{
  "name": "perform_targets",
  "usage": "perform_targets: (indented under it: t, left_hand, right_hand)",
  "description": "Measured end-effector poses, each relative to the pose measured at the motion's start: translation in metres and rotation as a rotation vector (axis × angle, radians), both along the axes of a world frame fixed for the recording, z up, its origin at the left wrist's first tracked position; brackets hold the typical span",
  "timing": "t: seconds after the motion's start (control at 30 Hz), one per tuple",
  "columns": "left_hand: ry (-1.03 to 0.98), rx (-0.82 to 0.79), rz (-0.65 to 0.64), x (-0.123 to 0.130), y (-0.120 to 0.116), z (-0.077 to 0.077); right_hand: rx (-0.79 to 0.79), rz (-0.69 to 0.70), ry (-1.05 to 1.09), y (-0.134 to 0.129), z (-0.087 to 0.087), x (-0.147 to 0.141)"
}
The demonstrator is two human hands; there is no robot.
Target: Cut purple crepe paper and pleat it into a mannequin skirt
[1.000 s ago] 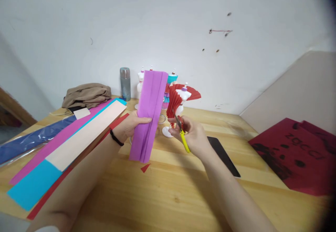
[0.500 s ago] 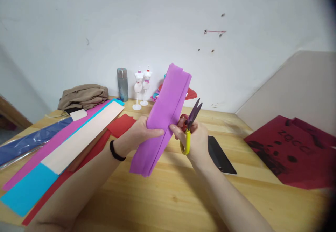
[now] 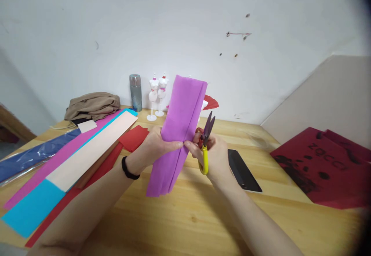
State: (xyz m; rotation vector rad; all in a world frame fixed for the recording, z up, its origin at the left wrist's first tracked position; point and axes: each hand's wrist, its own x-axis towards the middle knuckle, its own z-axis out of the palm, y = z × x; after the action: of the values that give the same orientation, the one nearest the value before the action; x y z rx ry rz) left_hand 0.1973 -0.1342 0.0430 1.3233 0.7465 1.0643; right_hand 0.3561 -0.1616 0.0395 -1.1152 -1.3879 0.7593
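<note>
A folded purple sheet [image 3: 185, 105], long and layered, is held up at a slant over the wooden table [image 3: 185, 225]. My left hand [image 3: 155, 144] grips its left side, thumb across the front, fingers hidden behind. My right hand [image 3: 213, 150] pinches the right edge of the sheet, its thumb tip close to my left thumb. Scissors [image 3: 205, 151] with one yellow and one red handle also rest in my right hand, blades pointing up and slightly apart, not touching the sheet.
Coloured sheets [image 3: 92, 151] and a brown cloth [image 3: 91, 105] lie left. A flask [image 3: 135, 94] and two small mannequins [image 3: 153, 94] stand at the back. A dark phone-like device [image 3: 243, 171] and a red bag [image 3: 321, 167] are right.
The purple sheet has turned more upright, its top shifting left. My right hand and the scissors have moved slightly left, bringing the two thumbs closer together.
</note>
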Motion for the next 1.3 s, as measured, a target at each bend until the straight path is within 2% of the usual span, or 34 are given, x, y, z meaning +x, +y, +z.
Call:
perform_targets:
  t: [0.13, 0.27, 0.33, 0.43, 0.53, 0.6, 0.77, 0.9, 1.03, 1.3]
  left_hand:
    - [-0.043, -0.013, -0.028, -0.005, 0.002, 0.004]
    - [-0.024, -0.048, 0.036, -0.025, 0.007, 0.017]
    - [-0.048, -0.051, 0.052, -0.037, 0.011, 0.023]
    - [-0.076, -0.053, 0.025, -0.051, 0.018, 0.024]
    - [-0.05, -0.082, -0.06, -0.051, 0.028, 0.013]
    - [-0.041, -0.123, -0.11, -0.045, 0.034, 0.0]
    - [-0.02, -0.213, -0.133, -0.03, 0.045, -0.03]
    - [-0.016, -0.268, -0.113, -0.027, 0.05, -0.046]
    - [0.005, -0.315, -0.122, -0.024, 0.054, -0.06]
    - [0.013, -0.264, -0.194, -0.018, 0.064, -0.076]
  right_hand:
    - [-0.06, 0.057, -0.029, 0.003, 0.003, 0.003]
    - [-0.14, 0.188, -0.031, 0.009, 0.005, 0.017]
    - [-0.148, 0.249, -0.14, 0.011, 0.007, 0.028]
    - [-0.15, 0.315, -0.459, 0.01, 0.012, 0.042]
    - [-0.14, 0.359, -0.736, 0.007, 0.02, 0.05]
    - [-0.139, 0.385, -0.804, 0.005, 0.023, 0.051]
    - [-0.118, 0.362, -0.819, 0.007, 0.022, 0.05]
    - [-0.115, 0.339, -0.849, 0.01, 0.018, 0.051]
    - [-0.126, 0.351, -0.847, 0.012, 0.015, 0.051]
    - [-0.176, 0.367, -0.878, 0.015, 0.013, 0.048]
